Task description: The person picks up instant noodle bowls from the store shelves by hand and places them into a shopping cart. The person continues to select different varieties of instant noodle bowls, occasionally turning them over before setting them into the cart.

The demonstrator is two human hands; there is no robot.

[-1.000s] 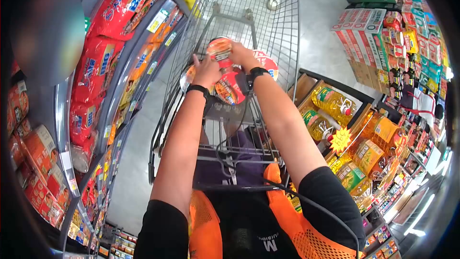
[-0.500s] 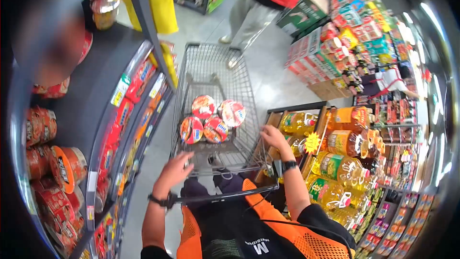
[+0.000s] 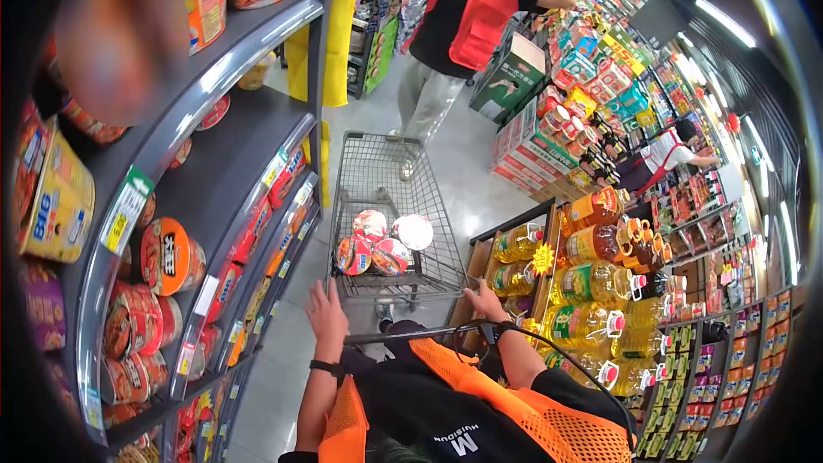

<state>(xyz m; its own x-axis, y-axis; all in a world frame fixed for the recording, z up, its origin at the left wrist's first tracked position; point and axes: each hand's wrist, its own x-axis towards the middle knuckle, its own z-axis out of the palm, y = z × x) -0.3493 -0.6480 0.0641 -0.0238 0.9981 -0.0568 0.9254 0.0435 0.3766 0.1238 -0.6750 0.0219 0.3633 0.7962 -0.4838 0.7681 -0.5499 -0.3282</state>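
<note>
My left hand (image 3: 327, 313) is raised beside the rear left corner of a wire shopping cart (image 3: 446, 244), its fingers apart and nothing in it. At the cart's rear right corner is my right hand (image 3: 486, 302), fingers loosely extended and holding nothing I can see. Several round instant noodle tubs (image 3: 391, 255) with red and white lids are grouped in the rear of the basket. Between my forearms and close to my body runs the dark cart handle (image 3: 399, 336); neither palm is wrapped round it.
Shelves (image 3: 257, 120) of noodle tubs line the left side. Big cooking oil bottles (image 3: 591, 287) stand in a display on the right. Ahead of the cart is a person in a red vest (image 3: 484, 17), beside stacked cartons (image 3: 536, 141). Another person (image 3: 660, 159) stands farther right.
The view has tilted up, showing more of the shelves and the person ahead. My left hand has turned, with its fingers pointing up. The noodle tubs keep their places in the cart.
</note>
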